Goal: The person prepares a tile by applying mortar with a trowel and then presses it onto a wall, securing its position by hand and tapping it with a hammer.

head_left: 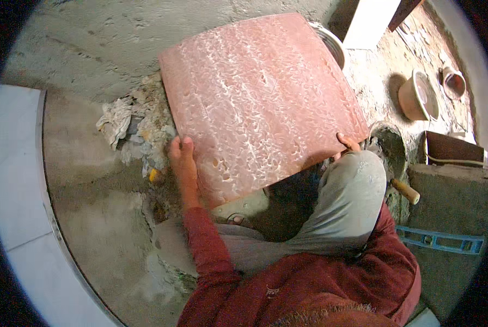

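A large square pink slab with a mottled white pattern is held tilted in front of me, over my lap. My left hand grips its left edge near the lower corner, fingers upright along the side. My right hand is closed on the lower right corner, partly hidden by my raised right knee in grey trousers. A trowel's wooden handle sticks out right of that knee, beside a mortar-caked round container.
A rough grey wall runs behind. Rubble lies left of the slab, white tiles at far left. On the right are a white bucket, a small pot, a dark box, a blue level and a white board.
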A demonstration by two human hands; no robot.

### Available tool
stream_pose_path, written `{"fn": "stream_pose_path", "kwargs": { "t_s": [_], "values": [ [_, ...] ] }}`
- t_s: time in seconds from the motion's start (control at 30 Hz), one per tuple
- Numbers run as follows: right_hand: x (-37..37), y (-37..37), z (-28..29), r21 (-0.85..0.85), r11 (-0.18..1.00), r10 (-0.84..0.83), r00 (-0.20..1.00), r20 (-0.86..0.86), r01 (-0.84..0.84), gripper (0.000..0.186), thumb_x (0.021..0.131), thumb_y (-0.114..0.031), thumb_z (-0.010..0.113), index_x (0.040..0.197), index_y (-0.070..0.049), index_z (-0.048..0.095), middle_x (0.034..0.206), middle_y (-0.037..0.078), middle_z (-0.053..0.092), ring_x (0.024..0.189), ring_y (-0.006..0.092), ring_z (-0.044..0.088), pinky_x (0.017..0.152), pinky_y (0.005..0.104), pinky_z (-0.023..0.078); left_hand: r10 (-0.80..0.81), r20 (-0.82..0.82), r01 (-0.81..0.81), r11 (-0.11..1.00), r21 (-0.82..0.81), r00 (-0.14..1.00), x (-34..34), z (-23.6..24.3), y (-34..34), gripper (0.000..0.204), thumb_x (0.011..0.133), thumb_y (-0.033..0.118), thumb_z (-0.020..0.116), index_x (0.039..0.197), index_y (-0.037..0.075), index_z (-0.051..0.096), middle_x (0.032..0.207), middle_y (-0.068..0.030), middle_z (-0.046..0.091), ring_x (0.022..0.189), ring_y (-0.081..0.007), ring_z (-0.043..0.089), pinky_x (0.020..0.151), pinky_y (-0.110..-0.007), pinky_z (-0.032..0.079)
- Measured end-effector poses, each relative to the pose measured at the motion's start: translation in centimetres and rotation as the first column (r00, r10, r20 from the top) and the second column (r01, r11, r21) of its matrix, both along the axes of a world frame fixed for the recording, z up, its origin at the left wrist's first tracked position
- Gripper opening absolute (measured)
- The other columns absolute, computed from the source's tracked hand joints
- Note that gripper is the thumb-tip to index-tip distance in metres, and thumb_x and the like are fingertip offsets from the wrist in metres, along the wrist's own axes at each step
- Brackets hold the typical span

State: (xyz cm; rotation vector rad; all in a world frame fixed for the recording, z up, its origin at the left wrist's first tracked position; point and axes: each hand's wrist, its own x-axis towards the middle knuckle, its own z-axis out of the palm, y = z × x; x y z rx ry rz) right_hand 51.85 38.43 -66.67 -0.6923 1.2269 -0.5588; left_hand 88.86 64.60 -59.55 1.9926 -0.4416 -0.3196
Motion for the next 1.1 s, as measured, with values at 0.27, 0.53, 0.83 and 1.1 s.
{"fn": "stream_pose_path", "kwargs": {
  "t_s": [0.27,0.53,0.83,1.1],
  "values": [
    [-0.7,-2.5,-9.5,-0.527,0.832,0.252,0.964,0.084,-0.172,0.02,0.091,-0.022,0.066,0.089,-0.003,0.067,0.077,0.012,0.067,0.068,0.0247,0.065,0.062,0.0356,0.054,-0.051,0.0,0.049,0.978,-0.204,0.999,3.7,-2.9,0.3,0.046,0.095,0.044,0.061,0.105,-0.001,0.059,0.086,-0.0002,0.057,0.081,-0.0162,0.051,0.078,-0.031,0.044],
    [1.3,0.7,2.1,0.389,0.916,-0.032,0.948,0.317,-0.099,0.054,0.087,-0.028,0.073,0.124,0.006,0.054,0.112,0.024,0.067,0.104,0.0331,0.066,0.089,0.0433,0.055,-0.067,-0.096,0.073,0.995,0.061,0.993,3.6,1.1,-1.4,0.035,0.092,0.032,0.065,0.108,0.001,0.058,0.102,-0.0104,0.059,0.093,-0.0227,0.058,0.085,-0.037,0.048],
    [-12.8,-0.7,12.4,-0.52,0.215,-0.166,0.494,-0.853,-0.826,0.022,0.092,-0.024,0.064,0.105,-0.006,0.06,0.103,0.012,0.066,0.086,0.0292,0.066,0.074,0.0394,0.053,-0.077,-0.198,0.081,0.997,0.013,0.977,4.8,0.6,-1.4,0.051,0.095,0.043,0.06,0.119,-0.002,0.056,0.113,-0.0157,0.062,0.098,-0.0268,0.06,0.086,-0.038,0.048],
    [-17.2,-2.8,12.6,0.266,0.158,-0.036,-0.274,-0.961,-0.951,0.022,0.083,-0.028,0.064,0.084,-0.007,0.07,0.074,0.017,0.069,0.071,0.0324,0.069,0.061,0.0417,0.056,-0.141,0.233,-0.018,0.82,0.571,0.962,6.4,1.3,-0.5,0.053,0.094,0.038,0.058,0.121,-0.007,0.057,0.113,-0.0211,0.065,0.1,-0.0334,0.062,0.09,-0.042,0.047]
  ]
}}
